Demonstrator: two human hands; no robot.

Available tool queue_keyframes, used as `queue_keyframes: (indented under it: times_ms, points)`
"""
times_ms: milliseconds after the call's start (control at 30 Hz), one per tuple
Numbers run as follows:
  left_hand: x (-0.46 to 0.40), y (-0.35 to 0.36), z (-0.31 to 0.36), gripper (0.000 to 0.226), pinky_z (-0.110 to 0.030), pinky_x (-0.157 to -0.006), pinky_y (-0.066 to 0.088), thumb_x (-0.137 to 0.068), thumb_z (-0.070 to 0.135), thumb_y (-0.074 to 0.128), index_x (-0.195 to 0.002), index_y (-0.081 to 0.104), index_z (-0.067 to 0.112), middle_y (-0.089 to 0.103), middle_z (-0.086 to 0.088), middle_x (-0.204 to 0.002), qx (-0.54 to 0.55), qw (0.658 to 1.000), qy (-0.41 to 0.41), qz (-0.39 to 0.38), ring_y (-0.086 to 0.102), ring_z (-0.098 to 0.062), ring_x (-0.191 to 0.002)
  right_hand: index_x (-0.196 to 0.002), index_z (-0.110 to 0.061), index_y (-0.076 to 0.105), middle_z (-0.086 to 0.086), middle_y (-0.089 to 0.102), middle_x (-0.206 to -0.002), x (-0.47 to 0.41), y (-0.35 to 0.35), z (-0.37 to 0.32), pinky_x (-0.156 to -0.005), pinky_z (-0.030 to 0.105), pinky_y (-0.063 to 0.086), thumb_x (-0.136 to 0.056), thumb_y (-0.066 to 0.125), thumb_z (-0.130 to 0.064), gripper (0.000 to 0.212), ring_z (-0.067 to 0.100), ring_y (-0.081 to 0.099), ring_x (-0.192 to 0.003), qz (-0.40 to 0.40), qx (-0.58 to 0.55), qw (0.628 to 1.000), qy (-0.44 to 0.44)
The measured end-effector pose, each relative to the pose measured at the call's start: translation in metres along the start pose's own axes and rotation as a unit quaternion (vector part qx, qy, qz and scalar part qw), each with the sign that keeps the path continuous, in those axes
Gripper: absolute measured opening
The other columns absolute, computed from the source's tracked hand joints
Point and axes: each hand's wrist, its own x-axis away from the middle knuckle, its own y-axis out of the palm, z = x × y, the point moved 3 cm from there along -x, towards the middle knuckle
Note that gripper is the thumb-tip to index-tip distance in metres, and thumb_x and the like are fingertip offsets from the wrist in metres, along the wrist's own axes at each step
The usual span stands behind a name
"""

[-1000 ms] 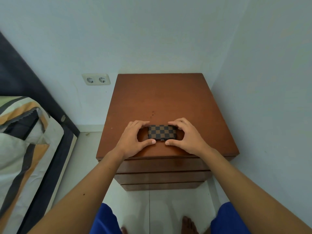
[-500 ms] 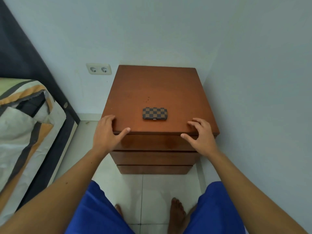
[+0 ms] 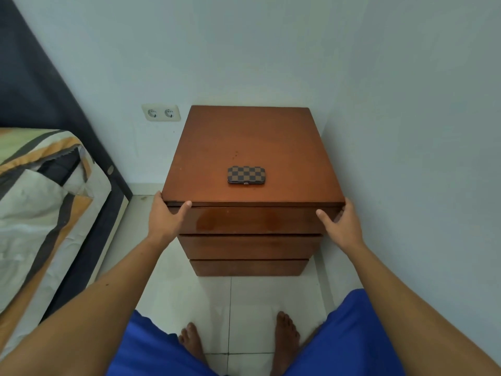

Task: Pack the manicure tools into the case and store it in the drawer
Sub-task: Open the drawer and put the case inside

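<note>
2 hands (image 3: 166, 221) on drawer (image 3: 252, 219) (case (image 3: 246, 175) above)

A brown wooden nightstand (image 3: 252, 147) stands on a pale tiled floor (image 3: 173, 289), set into the corner of the room with its right side near the wall. Its flat top bears one thing: a closed checkered case (image 3: 246, 175), lying flat near the middle, a little toward the front edge. Three drawer fronts stack below the top; the top drawer (image 3: 252, 219) sits closed or nearly so. The floor also carries two bare feet (image 3: 286, 337).
</note>
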Motion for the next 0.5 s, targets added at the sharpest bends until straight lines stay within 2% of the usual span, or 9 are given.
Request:
queue_keyframes:
  times_ms: [67, 133, 267, 367, 433, 500]
  points:
    - [0.004, -0.002, -0.001, 0.072, -0.053, -0.103, 0.055, -0.087, 0.050, 0.079, -0.142, 0.045, 0.018, 0.061, -0.005, -0.136, -0.013, 1.000, 0.012, 0.001, 0.061, -0.028, -0.123, -0.159, -0.014, 0.035, 0.008, 0.049, -0.160, 0.006, -0.001, -0.006, -0.122, 0.048, 0.040, -0.089, 0.080, -0.047, 0.090, 0.027, 0.046, -0.148, -0.001, -0.013, 1.000, -0.005]
    - [0.007, -0.004, -0.004, 0.070, -0.053, -0.103, 0.054, -0.088, 0.047, 0.079, -0.142, 0.045, 0.019, 0.061, -0.005, -0.136, -0.019, 1.000, 0.013, 0.003, 0.061, -0.028, -0.124, -0.160, -0.010, 0.036, 0.012, 0.048, -0.160, 0.008, -0.002, -0.005, -0.122, 0.047, 0.040, -0.093, 0.079, -0.036, 0.084, 0.030, 0.046, -0.148, 0.000, -0.019, 1.000, -0.001]
    - [0.021, -0.007, -0.003, 0.062, -0.052, -0.104, 0.054, -0.090, 0.039, 0.079, -0.141, 0.048, 0.022, 0.064, -0.002, -0.135, -0.025, 0.999, 0.033, 0.018, 0.062, -0.027, -0.124, -0.161, -0.013, 0.037, 0.011, 0.050, -0.160, 0.013, -0.005, 0.001, -0.120, 0.051, 0.044, -0.090, 0.079, -0.048, 0.089, 0.030, 0.049, -0.147, 0.000, -0.024, 1.000, 0.011]
    - [0.032, -0.011, -0.009, 0.061, -0.050, -0.102, 0.055, -0.092, 0.041, 0.077, -0.144, 0.048, 0.028, 0.065, 0.002, -0.133, -0.053, 0.997, 0.059, 0.021, 0.062, -0.024, -0.121, -0.154, -0.020, 0.046, 0.006, 0.061, -0.148, 0.019, -0.005, 0.014, -0.115, 0.050, 0.049, -0.082, 0.076, -0.062, 0.089, 0.026, 0.058, -0.137, 0.002, -0.027, 1.000, 0.011]
    - [0.038, -0.014, -0.015, 0.067, -0.051, -0.102, 0.055, -0.092, 0.048, 0.073, -0.150, 0.043, 0.031, 0.063, 0.001, -0.138, -0.080, 0.995, 0.061, 0.012, 0.061, -0.025, -0.123, -0.156, -0.016, 0.044, 0.010, 0.059, -0.150, 0.032, -0.008, 0.010, -0.118, 0.046, 0.045, -0.089, 0.077, -0.052, 0.084, 0.028, 0.055, -0.140, 0.001, -0.016, 1.000, 0.006]
    - [0.046, -0.015, -0.021, 0.080, -0.052, -0.107, 0.052, -0.091, 0.053, 0.071, -0.157, 0.037, 0.023, 0.057, -0.005, -0.149, -0.099, 0.994, 0.043, 0.005, 0.056, -0.030, -0.132, -0.161, -0.009, 0.036, 0.014, 0.051, -0.158, 0.043, -0.011, 0.009, -0.119, 0.040, 0.040, -0.094, 0.077, -0.040, 0.084, 0.031, 0.049, -0.146, 0.001, -0.005, 1.000, 0.009]
